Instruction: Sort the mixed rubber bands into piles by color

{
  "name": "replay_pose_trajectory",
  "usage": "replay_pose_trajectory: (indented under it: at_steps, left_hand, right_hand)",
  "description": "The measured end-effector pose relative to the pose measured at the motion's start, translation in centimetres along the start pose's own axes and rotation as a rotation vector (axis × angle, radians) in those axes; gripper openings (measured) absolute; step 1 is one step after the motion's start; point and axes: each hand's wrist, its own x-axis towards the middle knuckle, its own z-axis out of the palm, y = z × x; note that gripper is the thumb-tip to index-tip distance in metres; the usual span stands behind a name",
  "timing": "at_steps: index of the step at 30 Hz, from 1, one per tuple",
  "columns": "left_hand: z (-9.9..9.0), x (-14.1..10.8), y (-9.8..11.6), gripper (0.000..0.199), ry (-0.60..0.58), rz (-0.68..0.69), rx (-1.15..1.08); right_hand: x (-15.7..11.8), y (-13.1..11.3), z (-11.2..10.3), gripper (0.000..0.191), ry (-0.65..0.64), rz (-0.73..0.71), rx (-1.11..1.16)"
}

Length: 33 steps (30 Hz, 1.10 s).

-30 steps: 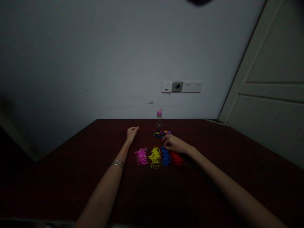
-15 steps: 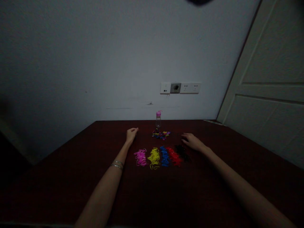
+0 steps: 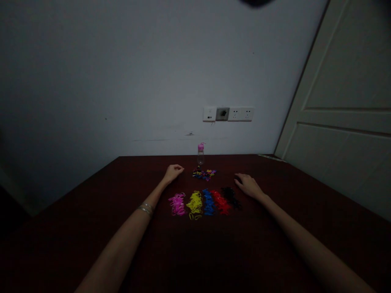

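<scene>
My left hand (image 3: 173, 173) is left of a mixed-colour heap of small rubber bands (image 3: 204, 174), apart from it. Its thumb and fingers are pinched together; anything between them is too small to make out. My right hand (image 3: 248, 185) rests on the table right of the heap, fingers stretched out and holding nothing. Nearer me lie sorted piles of rubber bands: pink (image 3: 177, 204), yellow (image 3: 194, 202), blue (image 3: 209, 202), red (image 3: 221, 202) and black (image 3: 231, 197). The black pile is nearest my right hand. Two yellow bands lie loose below their pile.
A small clear bottle (image 3: 200, 157) with a pink cap stands upright behind the mixed heap. The dark red table (image 3: 195, 248) meets a pale wall (image 3: 152, 81) with sockets (image 3: 240, 114). A panelled door (image 3: 342, 146) is at the right.
My left hand has moved right, closer to the mixed heap. My right hand has shifted slightly right, away from the heap. The whole view has shifted a little.
</scene>
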Motion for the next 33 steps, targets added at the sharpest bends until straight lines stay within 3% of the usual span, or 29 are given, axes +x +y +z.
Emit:
replay_pose_trajectory:
  at_steps: [5,10,17,24,33]
  left_hand:
    - [1.5,0.4,2.2,0.019,-0.177,0.143,0.131]
    - [3.5,0.3,4.4,0.021,-0.384,0.177,0.166]
    - [5.5,0.4,4.9,0.028,-0.572,0.206,0.398]
    - [5.8,0.6,4.9,0.026,-0.592,0.215,0.485]
    - [5.8,0.5,5.0,0.019,-0.530,0.142,0.349]
  right_hand:
    - [-0.1,0.0,0.1,0.045,0.007,0.001,0.010]
    - [-0.2,-0.2,0.0,0.044,0.009,0.001,0.013]
    - [-0.2,-0.3,0.0,0.043,0.017,-0.007,0.003]
    - [-0.2,-0.3,0.2,0.044,0.018,0.012,0.017]
    - [-0.1,-0.2,0.2,0.044,0.002,0.011,0.010]
